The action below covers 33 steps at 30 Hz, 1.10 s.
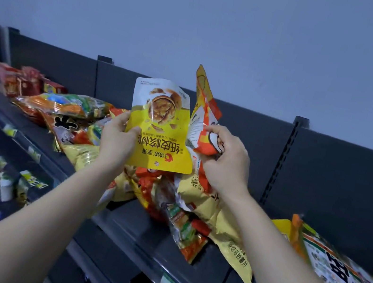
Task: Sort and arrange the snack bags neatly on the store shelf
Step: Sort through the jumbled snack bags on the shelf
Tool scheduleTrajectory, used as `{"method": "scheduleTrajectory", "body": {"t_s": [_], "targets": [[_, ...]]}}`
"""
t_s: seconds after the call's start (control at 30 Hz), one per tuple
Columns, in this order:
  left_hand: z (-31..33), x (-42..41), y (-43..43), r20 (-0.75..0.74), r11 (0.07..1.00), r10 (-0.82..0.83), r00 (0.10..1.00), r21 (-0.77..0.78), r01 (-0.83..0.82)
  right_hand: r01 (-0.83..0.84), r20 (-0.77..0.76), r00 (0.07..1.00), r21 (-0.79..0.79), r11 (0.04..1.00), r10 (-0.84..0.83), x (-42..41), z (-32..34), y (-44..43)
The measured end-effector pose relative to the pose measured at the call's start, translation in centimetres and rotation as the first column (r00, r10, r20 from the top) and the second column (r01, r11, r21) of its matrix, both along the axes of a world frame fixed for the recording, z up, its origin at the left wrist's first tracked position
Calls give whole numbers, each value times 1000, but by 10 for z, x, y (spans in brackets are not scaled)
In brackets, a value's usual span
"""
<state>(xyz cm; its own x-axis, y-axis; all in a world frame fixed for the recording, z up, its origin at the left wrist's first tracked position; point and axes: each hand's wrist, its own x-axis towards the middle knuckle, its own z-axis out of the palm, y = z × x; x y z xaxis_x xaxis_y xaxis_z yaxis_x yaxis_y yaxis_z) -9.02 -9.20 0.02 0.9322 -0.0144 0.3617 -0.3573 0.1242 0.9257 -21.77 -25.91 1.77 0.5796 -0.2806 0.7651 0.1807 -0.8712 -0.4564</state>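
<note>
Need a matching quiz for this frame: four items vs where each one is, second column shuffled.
Things:
1. yellow walnut bag
2. orange bag
3. red boxes
4. white bag with big lettering

Places:
A. standing near the left end of the shelf
B. gripped by the right hand
C. lying at the right end of the shelf
D. gripped by the left hand

Pairs: 1-D, 2-B, 3-A, 4-C

Left hand: your left hand (116,139) pinches the yellow walnut bag (161,127), held upside down.
Right hand: your right hand (224,159) grips a crumpled orange bag (206,117).
Below: loose snack bags (169,203) heaped on the dark shelf (130,228).
</note>
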Motion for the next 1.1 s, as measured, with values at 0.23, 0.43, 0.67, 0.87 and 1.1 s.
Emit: {"method": "scheduleTrajectory", "body": {"t_s": [0.23,0.43,0.67,0.87,1.1], "targets": [[20,103,40,53,1000,1,999,16,-2,1,21,1000,-139,990,2,115,10,45],[32,193,77,24,998,19,1000,52,-21,17,-70,997,-270,963,-37,213,16,78],[22,295,105,-124,989,15,992,150,4,36,-226,954,-566,823,-197,302,16,98],[-11,323,98,-95,808,1,995,586,55,211,-435,811,-407,889,-392,335,4,79],[-5,313,80,222,664,189,957,689,-291,167,-566,795,-141,976,-218,337,-6,55]]}}
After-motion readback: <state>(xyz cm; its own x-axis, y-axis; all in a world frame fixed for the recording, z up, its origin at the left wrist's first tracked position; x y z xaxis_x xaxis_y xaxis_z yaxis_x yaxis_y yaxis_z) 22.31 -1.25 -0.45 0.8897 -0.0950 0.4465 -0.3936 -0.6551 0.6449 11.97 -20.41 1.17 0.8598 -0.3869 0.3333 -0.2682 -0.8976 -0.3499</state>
